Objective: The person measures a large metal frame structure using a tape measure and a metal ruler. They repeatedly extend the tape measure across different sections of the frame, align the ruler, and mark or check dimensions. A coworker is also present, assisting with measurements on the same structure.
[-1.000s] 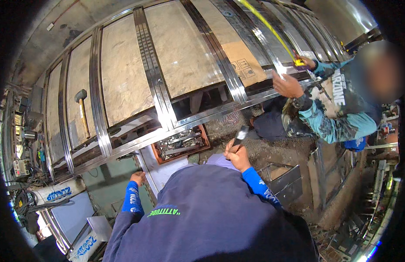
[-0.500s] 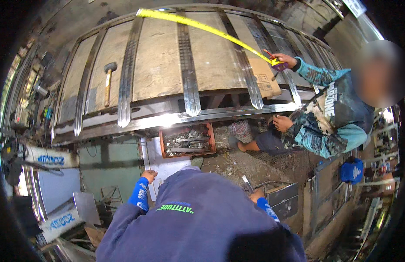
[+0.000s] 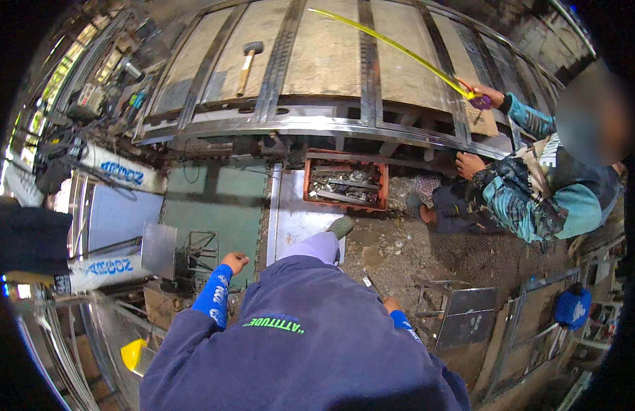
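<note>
My left hand hangs ahead of my body with its fingers curled in and nothing showing in them. Low at my right side, my right hand grips a thin silvery metal strip; most of the strip is hidden, so its kind cannot be told. Beyond my foot sits an orange-red crate of metal pieces. A co-worker at the right holds a yellow tape measure stretched across a large metal frame, with a red pencil in the same hand. A mallet lies on the frame's panel.
On the left lie a green sheet, white rolls and a small metal rack. To my right stand a dark-topped metal stand and a blue cap. Rubble covers the ground near the crouching co-worker.
The view has shifted left and down, so the frame, crate and co-worker appear farther right and the frame and crate higher. My foot now shows. The tape stays stretched out.
</note>
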`<action>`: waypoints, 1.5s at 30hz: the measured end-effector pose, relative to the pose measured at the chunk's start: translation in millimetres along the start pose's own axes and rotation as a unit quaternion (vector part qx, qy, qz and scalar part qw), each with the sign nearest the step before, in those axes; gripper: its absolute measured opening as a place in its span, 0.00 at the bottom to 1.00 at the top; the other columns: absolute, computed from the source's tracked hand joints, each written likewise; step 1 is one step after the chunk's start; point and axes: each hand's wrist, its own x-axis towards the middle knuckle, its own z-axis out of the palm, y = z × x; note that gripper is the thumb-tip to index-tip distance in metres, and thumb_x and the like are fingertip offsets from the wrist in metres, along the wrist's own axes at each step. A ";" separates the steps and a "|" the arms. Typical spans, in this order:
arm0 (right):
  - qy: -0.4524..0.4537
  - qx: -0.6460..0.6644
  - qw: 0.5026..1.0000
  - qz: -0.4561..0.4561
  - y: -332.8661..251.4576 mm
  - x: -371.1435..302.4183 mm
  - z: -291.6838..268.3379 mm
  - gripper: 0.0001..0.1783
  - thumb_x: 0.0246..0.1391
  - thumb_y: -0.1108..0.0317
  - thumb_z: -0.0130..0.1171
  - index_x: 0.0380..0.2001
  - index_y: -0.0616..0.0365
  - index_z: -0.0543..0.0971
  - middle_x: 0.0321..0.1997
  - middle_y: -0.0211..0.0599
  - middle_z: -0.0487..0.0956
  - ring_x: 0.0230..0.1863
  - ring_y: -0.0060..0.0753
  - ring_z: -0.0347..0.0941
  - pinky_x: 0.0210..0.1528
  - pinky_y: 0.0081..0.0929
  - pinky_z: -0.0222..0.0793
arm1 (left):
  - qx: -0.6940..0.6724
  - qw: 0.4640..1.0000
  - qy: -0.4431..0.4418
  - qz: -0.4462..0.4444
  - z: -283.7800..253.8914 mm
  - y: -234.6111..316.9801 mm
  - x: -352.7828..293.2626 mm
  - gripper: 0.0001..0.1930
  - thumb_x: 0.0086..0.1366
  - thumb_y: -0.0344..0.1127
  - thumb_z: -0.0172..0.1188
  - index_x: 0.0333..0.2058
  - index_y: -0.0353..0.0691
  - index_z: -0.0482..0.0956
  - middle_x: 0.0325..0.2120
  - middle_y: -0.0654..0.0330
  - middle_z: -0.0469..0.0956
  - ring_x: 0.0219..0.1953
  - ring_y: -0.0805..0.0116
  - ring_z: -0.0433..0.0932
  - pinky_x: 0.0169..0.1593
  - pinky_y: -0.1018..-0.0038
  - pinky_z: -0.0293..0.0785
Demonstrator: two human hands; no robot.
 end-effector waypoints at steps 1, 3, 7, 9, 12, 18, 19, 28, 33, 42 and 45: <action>0.006 0.029 0.999 -0.027 -8.5 -0.5 1.7 0.29 0.47 0.49 0.69 0.46 0.60 0.85 0.46 0.57 0.85 0.50 0.57 0.82 0.55 0.46 0.77 | 0.003 1.000 -0.012 -0.018 5.7 -13.4 -17.3 0.29 0.65 0.50 0.67 0.56 0.33 0.80 0.41 0.52 0.87 0.39 0.64 0.85 0.46 0.67 0.80; 0.013 0.065 0.996 -0.057 -19.7 -4.6 -1.7 0.30 0.48 0.48 0.68 0.45 0.63 0.85 0.46 0.58 0.85 0.51 0.58 0.82 0.55 0.47 0.76 | 0.008 0.998 -0.030 -0.056 18.6 -37.1 -42.4 0.30 0.64 0.52 0.67 0.57 0.34 0.80 0.44 0.50 0.86 0.44 0.59 0.85 0.51 0.65 0.79; 0.037 -0.042 0.997 -0.044 -30.8 -14.2 -26.4 0.27 0.52 0.48 0.67 0.44 0.61 0.86 0.46 0.57 0.85 0.49 0.56 0.82 0.52 0.47 0.78 | 0.018 0.993 -0.051 -0.106 41.6 -66.1 -75.3 0.31 0.62 0.55 0.65 0.54 0.35 0.82 0.49 0.46 0.84 0.52 0.49 0.83 0.59 0.62 0.77; -0.002 -0.085 0.996 -0.003 -30.4 -12.5 -44.9 0.24 0.53 0.50 0.66 0.44 0.59 0.86 0.46 0.55 0.85 0.47 0.53 0.83 0.50 0.47 0.78 | 0.037 0.994 -0.044 -0.090 43.2 -68.5 -86.8 0.30 0.62 0.55 0.65 0.53 0.36 0.83 0.48 0.46 0.84 0.51 0.49 0.83 0.58 0.62 0.77; -0.124 -0.191 0.972 -0.057 -16.9 4.8 -67.9 0.23 0.54 0.54 0.65 0.48 0.58 0.84 0.46 0.54 0.85 0.46 0.48 0.84 0.49 0.47 0.79 | -0.006 0.998 -0.012 -0.056 38.6 -60.9 -97.2 0.28 0.62 0.53 0.65 0.52 0.36 0.83 0.48 0.44 0.84 0.52 0.49 0.83 0.59 0.61 0.76; 0.086 -0.004 0.996 0.026 -10.0 57.0 -74.1 0.19 0.50 0.65 0.63 0.42 0.69 0.83 0.34 0.53 0.85 0.31 0.45 0.84 0.34 0.42 0.79 | -0.099 0.993 0.049 -0.029 52.4 -75.6 -95.7 0.27 0.63 0.53 0.65 0.51 0.35 0.84 0.48 0.43 0.84 0.52 0.48 0.83 0.58 0.61 0.76; 0.133 0.023 0.991 0.005 -17.4 60.1 -73.5 0.18 0.50 0.67 0.63 0.40 0.70 0.83 0.31 0.52 0.85 0.28 0.45 0.84 0.31 0.41 0.79 | -0.090 0.994 0.038 -0.043 56.7 -86.0 -91.0 0.27 0.64 0.53 0.65 0.50 0.36 0.84 0.47 0.45 0.84 0.51 0.48 0.83 0.58 0.61 0.77; 0.131 0.039 0.990 -0.032 -159.0 58.1 -68.0 0.27 0.47 0.59 0.65 0.51 0.57 0.83 0.49 0.57 0.84 0.52 0.59 0.81 0.56 0.50 0.76 | 0.050 0.991 -0.108 -0.055 35.7 -147.5 -41.9 0.28 0.65 0.60 0.59 0.51 0.44 0.84 0.54 0.53 0.82 0.57 0.49 0.79 0.62 0.60 0.73; 0.084 -0.074 0.992 -0.061 -241.3 21.2 -80.8 0.27 0.46 0.60 0.67 0.51 0.58 0.82 0.51 0.57 0.83 0.53 0.59 0.80 0.56 0.48 0.76 | 0.095 0.992 -0.069 0.041 -19.8 -149.4 27.6 0.30 0.68 0.58 0.57 0.57 0.40 0.80 0.53 0.50 0.82 0.56 0.49 0.80 0.61 0.60 0.74; 0.037 0.036 0.998 -0.028 -430.8 31.7 -105.1 0.24 0.50 0.55 0.71 0.44 0.64 0.84 0.41 0.60 0.85 0.46 0.56 0.83 0.51 0.46 0.77 | -0.168 0.983 0.066 0.026 -177.0 -123.6 80.2 0.30 0.69 0.49 0.63 0.58 0.29 0.77 0.51 0.47 0.83 0.53 0.58 0.83 0.58 0.67 0.77; 0.161 0.113 0.942 -0.274 -544.3 3.4 -105.2 0.31 0.53 0.55 0.71 0.54 0.65 0.78 0.48 0.60 0.83 0.50 0.57 0.81 0.54 0.44 0.75 | -0.312 0.950 -0.010 0.010 -233.5 -97.0 71.0 0.33 0.70 0.52 0.63 0.64 0.33 0.72 0.56 0.47 0.80 0.59 0.56 0.79 0.61 0.65 0.74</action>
